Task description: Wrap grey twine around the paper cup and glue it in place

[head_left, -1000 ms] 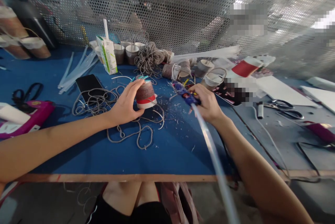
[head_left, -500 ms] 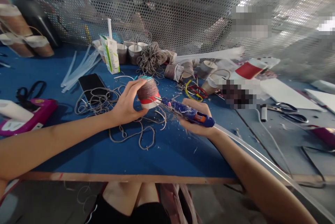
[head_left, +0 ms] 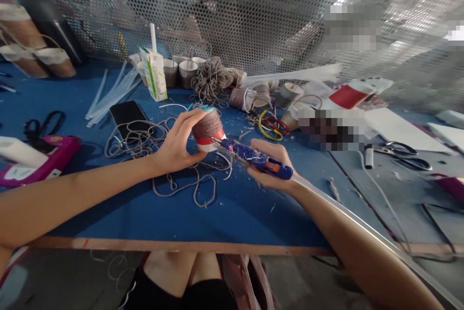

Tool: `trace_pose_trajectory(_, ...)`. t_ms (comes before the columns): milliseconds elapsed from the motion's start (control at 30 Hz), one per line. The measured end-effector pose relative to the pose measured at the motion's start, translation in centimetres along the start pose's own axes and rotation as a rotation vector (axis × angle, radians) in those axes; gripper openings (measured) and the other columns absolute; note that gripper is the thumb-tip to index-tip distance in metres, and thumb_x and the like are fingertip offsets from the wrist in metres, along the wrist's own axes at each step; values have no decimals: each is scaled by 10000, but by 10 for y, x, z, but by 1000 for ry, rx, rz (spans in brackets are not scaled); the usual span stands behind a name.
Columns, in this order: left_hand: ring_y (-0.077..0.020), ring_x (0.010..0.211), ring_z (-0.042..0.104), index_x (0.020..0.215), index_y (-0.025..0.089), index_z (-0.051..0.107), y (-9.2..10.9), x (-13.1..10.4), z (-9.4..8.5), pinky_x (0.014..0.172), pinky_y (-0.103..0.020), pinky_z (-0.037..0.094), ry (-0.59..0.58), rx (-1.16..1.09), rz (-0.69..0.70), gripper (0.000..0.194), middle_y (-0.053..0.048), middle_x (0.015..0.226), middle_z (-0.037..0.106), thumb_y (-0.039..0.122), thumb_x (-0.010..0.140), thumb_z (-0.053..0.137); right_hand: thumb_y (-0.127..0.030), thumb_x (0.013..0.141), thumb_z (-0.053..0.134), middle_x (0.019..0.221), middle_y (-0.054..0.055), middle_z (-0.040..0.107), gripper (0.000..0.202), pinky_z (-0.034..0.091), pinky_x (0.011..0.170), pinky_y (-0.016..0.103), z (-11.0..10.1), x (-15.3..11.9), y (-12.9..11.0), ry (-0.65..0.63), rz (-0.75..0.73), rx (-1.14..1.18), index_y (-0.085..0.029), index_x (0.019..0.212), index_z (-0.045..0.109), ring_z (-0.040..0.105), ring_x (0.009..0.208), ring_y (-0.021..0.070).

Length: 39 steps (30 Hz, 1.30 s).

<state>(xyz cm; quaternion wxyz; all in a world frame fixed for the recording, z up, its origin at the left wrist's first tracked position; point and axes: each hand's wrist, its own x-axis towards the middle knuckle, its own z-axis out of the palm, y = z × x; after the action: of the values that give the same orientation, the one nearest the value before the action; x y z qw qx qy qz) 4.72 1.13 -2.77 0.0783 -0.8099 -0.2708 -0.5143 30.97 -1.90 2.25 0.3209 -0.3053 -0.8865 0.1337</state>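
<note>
My left hand [head_left: 181,143] grips a small paper cup [head_left: 208,128] between thumb and fingers. Grey-brown cord is wound round most of the cup, and a red band and a white rim show at its lower end. In my right hand [head_left: 271,167] is a blue glue gun [head_left: 253,155], its metal tip touching or very close to the cup's red and white part. A long clear glue stick [head_left: 337,199] runs out of the gun's back along my forearm. Loose cord [head_left: 203,189] lies in loops on the table below the cup.
A black phone [head_left: 127,119] lies partly under the cord. Behind it stand a drink carton [head_left: 155,75], cord-wrapped cups [head_left: 187,74] and a cord bundle [head_left: 212,78]. Scissors [head_left: 406,153] are at right, a magenta device [head_left: 61,155] at left. A perforated metal screen [head_left: 253,15] backs the table.
The glue gun's tip has shifted slightly left and down, from the red band's edge toward the white rim. The cup has tilted a little in my left hand.
</note>
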Motion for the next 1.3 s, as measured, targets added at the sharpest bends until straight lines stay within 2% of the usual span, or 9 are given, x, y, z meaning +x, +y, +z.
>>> trace_pose_trajectory(267,-282,1232,590,1456,200,336,1,0,0,1024,-470,560,6,0,25,746,-148,1302,580,304,818,710,-139,699,540,605,-58,374,191,286,531,251,1,1,-2,-7,-32,-25,-228,671,373,328,524,92)
trace_pose_trajectory(400,-282,1224,594,1458,212,339,1,1,0,1024,-477,558,3,-5,25,758,-141,1309,585,314,813,725,-151,688,539,598,-55,374,193,283,535,257,1,2,-4,-17,2,-23,-231,660,365,331,524,98)
trace_pose_trajectory(567,-278,1229,591,1453,205,361,1,1,1,1022,-463,562,23,-28,28,741,-140,1305,587,303,811,720,-147,659,531,583,-60,354,213,272,527,255,1,1,-4,28,27,-42,-231,642,336,312,512,92)
trace_pose_trajectory(667,-279,1225,591,1447,217,362,1,1,0,1029,-475,555,21,-22,12,734,-130,1305,588,297,807,713,-151,663,534,579,-63,352,213,267,513,248,1,1,-4,39,4,-43,-229,639,338,303,499,83)
trace_pose_trajectory(833,-294,1261,571,1445,225,346,0,-1,-1,1041,-489,544,-19,-9,-23,749,-135,1341,566,281,793,710,-156,679,529,567,-67,353,209,270,511,245,-2,0,-5,28,44,-55,-227,626,340,317,495,80)
trace_pose_trajectory(1300,-308,1287,545,1459,231,325,2,0,0,1021,-510,558,42,-18,-17,747,-146,1351,538,273,810,694,-152,688,545,554,-54,362,233,285,503,275,-3,-1,0,71,79,-59,-233,607,342,339,490,95)
